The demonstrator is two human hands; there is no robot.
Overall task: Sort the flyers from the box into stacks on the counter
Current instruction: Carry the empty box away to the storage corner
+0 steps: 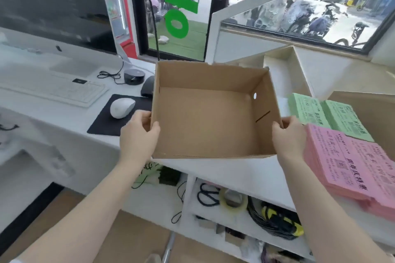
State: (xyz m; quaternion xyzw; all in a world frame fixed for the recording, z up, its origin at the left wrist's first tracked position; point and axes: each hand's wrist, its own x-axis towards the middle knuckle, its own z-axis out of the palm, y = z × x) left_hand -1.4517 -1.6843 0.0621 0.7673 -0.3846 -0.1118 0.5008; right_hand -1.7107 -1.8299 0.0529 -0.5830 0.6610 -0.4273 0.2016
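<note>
Empty cardboard box at the middle of the white worktop, left hand grasping its left wall, right hand grasping its right wall, green flyers and pink flyers stacked just right of it, white mouse on a black pad to the left.

Box between mouse, flyers

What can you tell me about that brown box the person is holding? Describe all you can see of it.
The cardboard box is plain brown, open-topped and empty inside. Its right wall has a small round hole and a dark slit; the walls look thin, with rough upper edges. The left hand grips its left wall near the front corner, thumb inside, and the right hand grips the right wall likewise. It sits level over the white counter, between the mouse pad and the flyer stacks; whether it rests there or is lifted is unclear.
</note>
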